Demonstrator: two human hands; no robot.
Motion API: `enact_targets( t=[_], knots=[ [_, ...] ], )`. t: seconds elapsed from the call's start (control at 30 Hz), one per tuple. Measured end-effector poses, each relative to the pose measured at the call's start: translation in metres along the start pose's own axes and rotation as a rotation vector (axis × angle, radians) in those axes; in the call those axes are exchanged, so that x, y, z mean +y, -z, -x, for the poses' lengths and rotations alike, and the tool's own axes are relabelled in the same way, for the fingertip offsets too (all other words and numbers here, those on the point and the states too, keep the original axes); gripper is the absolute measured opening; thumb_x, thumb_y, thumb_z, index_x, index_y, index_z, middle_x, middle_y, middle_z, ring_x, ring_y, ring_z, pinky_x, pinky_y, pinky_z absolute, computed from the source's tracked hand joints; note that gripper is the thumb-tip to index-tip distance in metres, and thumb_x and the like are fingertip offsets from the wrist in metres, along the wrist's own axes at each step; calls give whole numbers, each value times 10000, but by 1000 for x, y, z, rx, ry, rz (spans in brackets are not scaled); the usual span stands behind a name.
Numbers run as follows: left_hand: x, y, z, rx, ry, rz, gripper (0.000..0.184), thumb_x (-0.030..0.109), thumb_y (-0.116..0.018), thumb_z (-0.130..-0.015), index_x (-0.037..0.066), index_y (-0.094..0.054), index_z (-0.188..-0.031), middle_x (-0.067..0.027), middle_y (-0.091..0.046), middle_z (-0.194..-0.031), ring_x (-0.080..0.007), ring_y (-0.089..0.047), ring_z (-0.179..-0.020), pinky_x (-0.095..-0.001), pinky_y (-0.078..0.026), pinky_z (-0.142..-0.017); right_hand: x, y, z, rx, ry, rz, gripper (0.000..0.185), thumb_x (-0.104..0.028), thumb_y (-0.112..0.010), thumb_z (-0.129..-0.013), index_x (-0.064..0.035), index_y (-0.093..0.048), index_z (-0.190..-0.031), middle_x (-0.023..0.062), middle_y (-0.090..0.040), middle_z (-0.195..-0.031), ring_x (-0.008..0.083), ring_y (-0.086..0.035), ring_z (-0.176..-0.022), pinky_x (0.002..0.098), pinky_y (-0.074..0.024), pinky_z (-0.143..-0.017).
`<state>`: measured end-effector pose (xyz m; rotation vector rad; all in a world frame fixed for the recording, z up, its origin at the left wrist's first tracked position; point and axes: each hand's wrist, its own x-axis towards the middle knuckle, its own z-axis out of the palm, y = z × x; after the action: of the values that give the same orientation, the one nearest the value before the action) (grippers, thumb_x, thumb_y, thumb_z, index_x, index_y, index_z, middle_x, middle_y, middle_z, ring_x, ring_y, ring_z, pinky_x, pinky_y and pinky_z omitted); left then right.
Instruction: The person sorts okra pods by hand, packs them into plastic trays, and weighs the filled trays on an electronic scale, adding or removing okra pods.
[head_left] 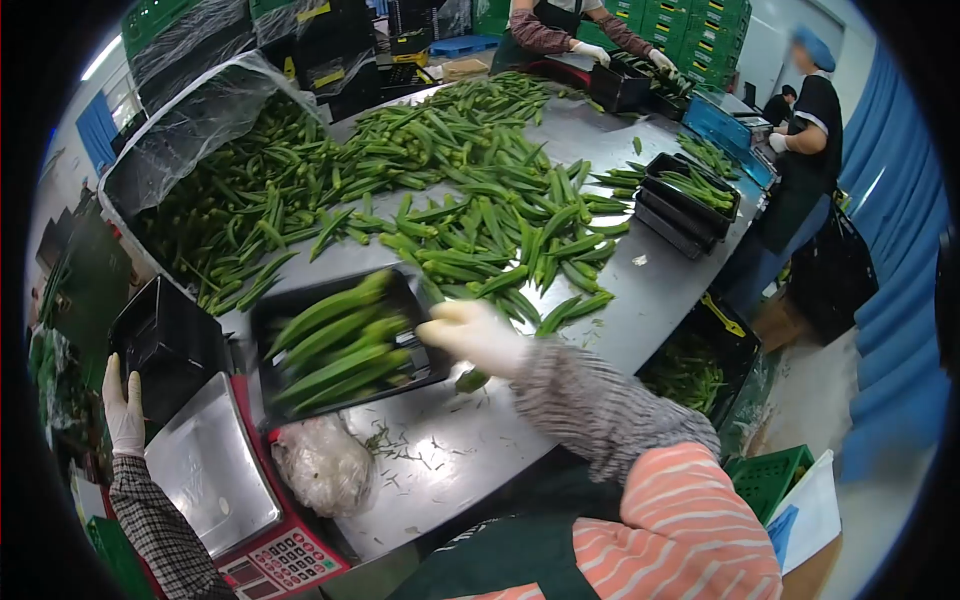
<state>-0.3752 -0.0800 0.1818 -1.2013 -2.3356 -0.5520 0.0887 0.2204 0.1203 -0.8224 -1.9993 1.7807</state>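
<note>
My right hand point(474, 336), in a pale glove and slightly blurred, is closed at the right rim of a black tray point(436, 366). Several okra pods point(340, 345) lie side by side in that tray, blurred too. At far left my gloved left hand point(124, 412) has its fingers stretched out and apart, against the outer side of empty-looking black trays point(165, 345). Between my hands is a red scale point(290, 555) with a metal pan point(215, 475). A crumpled clear plastic bag point(320, 465) sits just below the okra tray.
Loose okra point(450, 190) covers much of the metal table point(600, 340), spilling from a plastic-lined bin point(130, 215). Filled black trays point(690, 200) stand at the right edge. Below is a black crate point(690, 375). Co-workers point(805, 140) stand across the table.
</note>
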Motion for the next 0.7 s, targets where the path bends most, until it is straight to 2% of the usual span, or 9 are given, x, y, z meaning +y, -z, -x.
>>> enact_targets(
  t=[0.1,0.13,0.17,0.23,0.33,0.47,0.53,0.63,0.7],
  knots=[
    [-21,-23,-14,-202,63,-102,472,344,-485,-925,14,-477,-1262,-177,-488,-1275,-308,-431,-1195,-369,-297,-1033,40,87,60,417,-38,3,312,-196,-569,-846,64,-585,-1018,66,-621,-910,105,-554,-812,235,-440,-716],
    [-13,-23,-18,-197,59,-96,461,336,-486,-924,10,-487,-1250,-177,-501,-1259,-304,-440,-1187,-366,-310,-1024,36,105,90,525,3,-97,280,-191,-569,-846,49,-594,-988,42,-611,-875,92,-536,-791,237,-428,-697],
    [-7,-22,-21,-193,57,-93,450,327,-487,-924,6,-497,-1238,-177,-513,-1244,-300,-450,-1179,-364,-323,-1015,59,134,111,646,63,-33,228,-218,-577,-840,10,-595,-842,-16,-528,-712,85,-456,-638,242,-375,-560],
    [-4,-24,-21,-128,-9,-44,402,296,-494,-921,-24,-555,-1156,-181,-595,-1113,-282,-537,-1072,-339,-390,-943,80,177,157,866,22,157,191,-205,-575,-837,-28,-564,-765,-28,-488,-681,70,-432,-614,243,-354,-532],
    [35,-16,-27,-216,79,244,376,286,-507,-915,-44,-600,-1068,-173,-642,-986,-261,-594,-956,-314,-428,-873,113,224,206,997,-60,-125,147,-177,-508,-890,-33,-539,-892,23,-592,-791,134,-605,-675,293,-539,-536],
    [64,-34,-42,-260,163,146,402,307,-507,-912,-80,-594,-971,-206,-640,-869,-273,-610,-847,-337,-439,-755,152,263,216,1150,-192,-126,159,-191,-504,-901,-39,-530,-859,36,-593,-797,131,-604,-662,289,-538,-524],
    [73,-43,-48,-243,155,-58,365,284,-509,-901,-72,-588,-920,-236,-625,-834,-372,-589,-823,-373,-439,-713,168,273,207,1165,-164,-204,192,-226,-521,-905,-40,-530,-859,51,-592,-800,149,-603,-652,308,-543,-553],
    [39,-62,-58,-127,150,-201,336,269,-549,-873,-54,-596,-953,-220,-632,-871,-352,-597,-834,-379,-446,-730,168,277,188,1171,-145,-267,286,-300,-552,-901,-15,-533,-908,76,-598,-821,194,-607,-662,325,-545,-583],
    [48,-55,-57,-8,121,-288,340,265,-567,-862,-52,-596,-981,-210,-635,-915,-328,-601,-856,-378,-449,-759,159,270,182,1194,-138,-275,319,-280,-583,-883,18,-552,-992,107,-577,-950,209,-597,-811,349,-533,-680]
  ],
)
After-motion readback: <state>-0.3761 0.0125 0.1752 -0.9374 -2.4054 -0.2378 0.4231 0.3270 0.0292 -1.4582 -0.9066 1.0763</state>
